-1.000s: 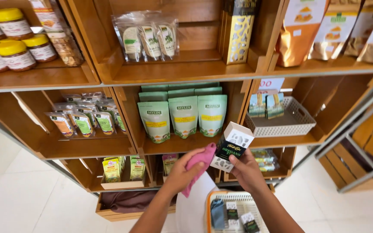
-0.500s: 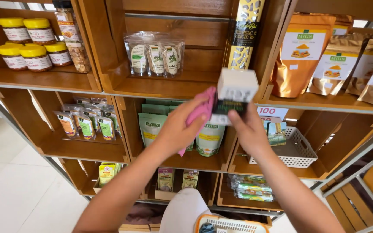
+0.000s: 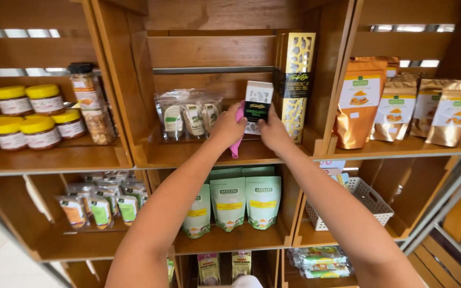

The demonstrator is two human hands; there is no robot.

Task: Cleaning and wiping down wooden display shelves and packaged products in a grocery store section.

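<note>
Since the frame half a second back, both arms have pushed further up and in: the small box [image 3: 257,106] was held in front of the shelf edge, now it sits upright inside the upper middle crate, just beside the tall yellow perforated carton [image 3: 294,80]. Left hand [image 3: 228,125] has fingers curled around a pink cloth [image 3: 237,136] and pressed to the box's left side; right hand [image 3: 273,132] grips the box's lower right edge, fingers closed on it. Box is matte cardboard, white top, dark label band, rectangular. Cloth is soft, folded, hangs limp below the hand. Clear crinkly sachet packs [image 3: 188,114] sit left of the box. Crates [image 3: 134,106] are varnished slatted wood. Far left: glass jars with yellow lids [image 3: 33,114]. Right: glossy gold stand-up pouches [image 3: 396,106]. Below: pale green pouches [image 3: 230,200], white plastic mesh basket [image 3: 369,205].
</note>
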